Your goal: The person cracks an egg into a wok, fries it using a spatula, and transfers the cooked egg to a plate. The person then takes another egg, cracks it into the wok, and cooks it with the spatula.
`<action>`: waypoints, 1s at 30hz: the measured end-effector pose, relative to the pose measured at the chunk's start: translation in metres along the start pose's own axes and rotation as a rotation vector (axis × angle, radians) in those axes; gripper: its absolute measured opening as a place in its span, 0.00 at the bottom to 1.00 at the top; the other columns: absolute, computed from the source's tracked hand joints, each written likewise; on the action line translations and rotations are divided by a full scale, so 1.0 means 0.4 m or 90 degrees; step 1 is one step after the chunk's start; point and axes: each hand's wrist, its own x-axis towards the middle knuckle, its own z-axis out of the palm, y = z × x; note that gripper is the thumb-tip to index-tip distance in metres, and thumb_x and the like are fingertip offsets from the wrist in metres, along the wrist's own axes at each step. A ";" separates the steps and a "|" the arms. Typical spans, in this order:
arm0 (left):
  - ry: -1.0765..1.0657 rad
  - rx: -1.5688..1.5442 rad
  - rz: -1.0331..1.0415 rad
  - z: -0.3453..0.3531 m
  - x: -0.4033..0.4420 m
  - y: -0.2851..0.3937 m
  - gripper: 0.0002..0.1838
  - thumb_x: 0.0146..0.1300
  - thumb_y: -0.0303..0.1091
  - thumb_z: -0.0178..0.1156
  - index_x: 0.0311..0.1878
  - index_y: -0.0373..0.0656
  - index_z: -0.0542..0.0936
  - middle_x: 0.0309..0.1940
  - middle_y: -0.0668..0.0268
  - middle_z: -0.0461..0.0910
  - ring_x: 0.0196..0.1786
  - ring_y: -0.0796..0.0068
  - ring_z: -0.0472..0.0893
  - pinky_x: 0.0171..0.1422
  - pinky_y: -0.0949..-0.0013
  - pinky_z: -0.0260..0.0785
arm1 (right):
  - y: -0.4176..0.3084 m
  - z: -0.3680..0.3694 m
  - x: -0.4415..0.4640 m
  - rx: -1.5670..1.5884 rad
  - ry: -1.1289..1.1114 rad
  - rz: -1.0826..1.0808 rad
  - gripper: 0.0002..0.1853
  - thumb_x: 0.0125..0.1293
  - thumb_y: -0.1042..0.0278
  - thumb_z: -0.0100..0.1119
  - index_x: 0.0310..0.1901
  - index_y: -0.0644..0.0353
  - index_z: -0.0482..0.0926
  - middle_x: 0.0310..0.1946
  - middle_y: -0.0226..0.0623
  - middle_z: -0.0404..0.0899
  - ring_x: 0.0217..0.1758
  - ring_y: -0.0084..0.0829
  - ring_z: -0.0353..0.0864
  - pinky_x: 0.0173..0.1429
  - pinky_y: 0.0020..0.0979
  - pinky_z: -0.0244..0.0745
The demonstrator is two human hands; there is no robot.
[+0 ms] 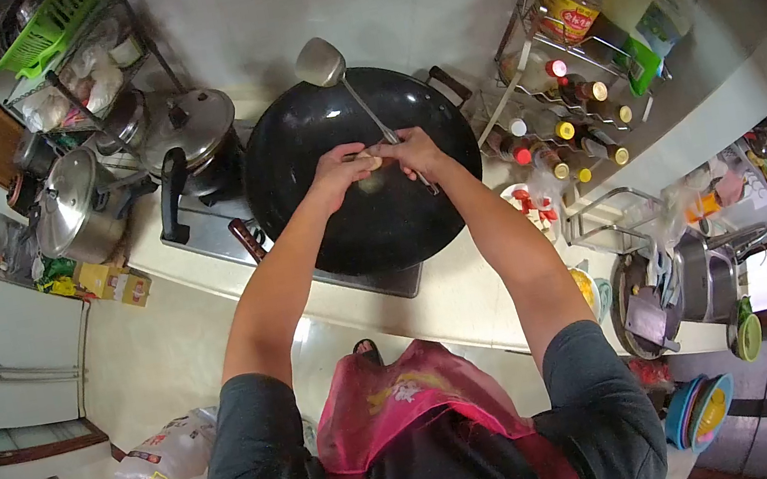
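Observation:
A large black wok (332,233) sits on the stove, and both my hands are together above it. My left hand (342,175) is closed, its fingertips pinching a small brownish rounded thing that looks like an egg (374,158), partly hidden by the fingers. My right hand (414,155) meets it there and is wrapped round the handle of a metal wok spatula (319,62). The spatula's blade points up past the wok's far rim. Below the fingertips a pale patch shows in the wok; whether it is food or reflection I cannot tell.
A lidded pot (188,130) and a pressure cooker (79,209) stand left of the wok. Sauce bottles (548,159) fill a rack on the right. Near my right arm are a plate with red pieces (532,204) and a bowl of yellow food (584,285).

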 end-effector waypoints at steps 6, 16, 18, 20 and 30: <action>0.002 0.145 0.026 -0.005 0.040 -0.012 0.27 0.54 0.28 0.73 0.57 0.33 0.76 0.44 0.60 0.82 0.45 0.72 0.82 0.46 0.72 0.75 | 0.060 -0.002 0.076 -0.008 -0.018 -0.002 0.17 0.57 0.59 0.73 0.38 0.64 0.82 0.19 0.30 0.75 0.12 0.19 0.66 0.14 0.26 0.62; 0.026 0.393 0.082 -0.035 0.105 -0.086 0.26 0.52 0.33 0.74 0.53 0.35 0.78 0.44 0.60 0.84 0.44 0.71 0.82 0.51 0.68 0.74 | 0.106 0.014 0.106 -0.051 -0.040 -0.039 0.17 0.57 0.58 0.72 0.39 0.64 0.82 0.17 0.31 0.74 0.12 0.20 0.67 0.15 0.27 0.64; 0.046 0.484 0.120 -0.028 0.094 -0.071 0.25 0.51 0.36 0.75 0.51 0.36 0.79 0.44 0.60 0.84 0.45 0.69 0.83 0.51 0.67 0.74 | 0.109 0.018 0.110 -0.058 -0.036 -0.046 0.17 0.58 0.60 0.72 0.41 0.65 0.82 0.20 0.31 0.76 0.12 0.19 0.66 0.14 0.26 0.62; 0.043 0.504 0.140 -0.029 0.095 -0.067 0.25 0.51 0.38 0.74 0.51 0.37 0.80 0.43 0.60 0.84 0.45 0.69 0.83 0.51 0.67 0.74 | 0.103 0.022 0.106 -0.062 -0.029 -0.052 0.17 0.58 0.62 0.72 0.42 0.65 0.81 0.22 0.31 0.78 0.12 0.18 0.66 0.14 0.25 0.61; 0.074 0.590 0.109 -0.009 0.083 -0.049 0.28 0.47 0.41 0.73 0.51 0.38 0.80 0.47 0.51 0.83 0.52 0.53 0.83 0.58 0.60 0.75 | 0.120 0.043 0.109 -0.074 0.011 -0.064 0.18 0.55 0.57 0.74 0.33 0.64 0.80 0.15 0.29 0.71 0.13 0.21 0.69 0.16 0.28 0.63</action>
